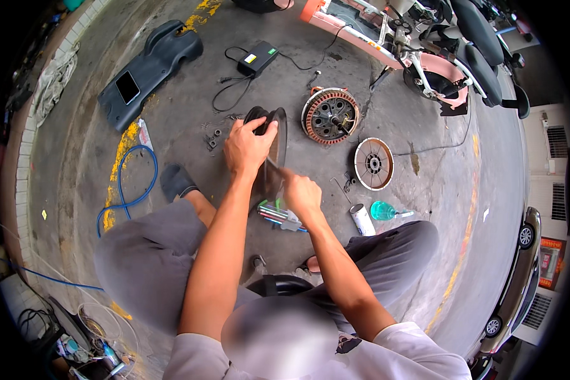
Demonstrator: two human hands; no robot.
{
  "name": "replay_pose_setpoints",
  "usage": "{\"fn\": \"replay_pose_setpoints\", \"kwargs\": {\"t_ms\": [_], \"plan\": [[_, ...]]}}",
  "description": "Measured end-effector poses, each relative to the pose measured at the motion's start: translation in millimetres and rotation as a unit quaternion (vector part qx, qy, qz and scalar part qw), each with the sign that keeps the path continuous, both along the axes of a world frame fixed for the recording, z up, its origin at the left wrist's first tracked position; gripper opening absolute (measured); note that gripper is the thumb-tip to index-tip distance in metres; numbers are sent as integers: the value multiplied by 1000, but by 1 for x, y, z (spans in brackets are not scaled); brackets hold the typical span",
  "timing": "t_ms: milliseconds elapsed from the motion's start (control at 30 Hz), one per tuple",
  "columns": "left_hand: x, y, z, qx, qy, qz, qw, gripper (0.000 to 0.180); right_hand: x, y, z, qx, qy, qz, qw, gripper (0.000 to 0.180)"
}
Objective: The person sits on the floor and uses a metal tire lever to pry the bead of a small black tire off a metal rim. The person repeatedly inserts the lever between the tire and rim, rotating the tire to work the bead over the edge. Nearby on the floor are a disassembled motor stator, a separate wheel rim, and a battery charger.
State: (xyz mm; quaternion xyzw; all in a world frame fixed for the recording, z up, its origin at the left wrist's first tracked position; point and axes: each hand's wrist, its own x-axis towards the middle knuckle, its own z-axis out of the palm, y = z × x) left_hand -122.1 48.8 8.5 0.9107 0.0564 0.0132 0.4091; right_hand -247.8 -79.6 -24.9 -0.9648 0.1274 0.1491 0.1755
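Between my knees a black wheel rim (281, 136) stands on edge. My left hand (247, 149) grips its top, fingers and thumb spread over the edges. My right hand (303, 196) is closed round the brown handle of a hand tool (273, 166). The tool's narrow greyish end reaches the rim's inner side; motion blur hides its exact kind. Just below lies a pack of thin coloured sticks or tools (284, 217). Beyond my right hand rests a motor stator (330, 116) with copper windings, and nearer, a round hub cover (374, 164).
Near my right knee are a teal spray bottle (384, 210), a white can (362, 220) and a hex key (342, 190). Nuts (213, 140) lie left of the rim. Further off are a black charger (258, 59), a dark panel (149, 73), a blue hose (126, 204) and a pink scooter (434, 66).
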Motion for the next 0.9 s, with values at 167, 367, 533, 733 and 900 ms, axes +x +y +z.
{"fn": "replay_pose_setpoints", "kwargs": {"t_ms": [167, 367, 533, 733, 900], "plan": [[7, 9, -2, 11, 19, 28, 999, 46, -38, 17, 58, 26, 18, -33, 999, 42], [2, -8, 4, -3, 28, 27, 999, 45, 2, -1, -20, 53, -1, -71, 996, 41], [11, 3, -3, 11, 16, 31, 999, 46, -39, 1, 40, 127, -90, -128, 979, 41], [8, -9, -2, -2, 14, 31, 999, 46, -15, -1, -17, 29, 9, -105, 994, 40], [12, 10, -9, 21, 18, 49, 998, 48, -29, 3, 49, 61, -27, -94, 993, 38]]}}
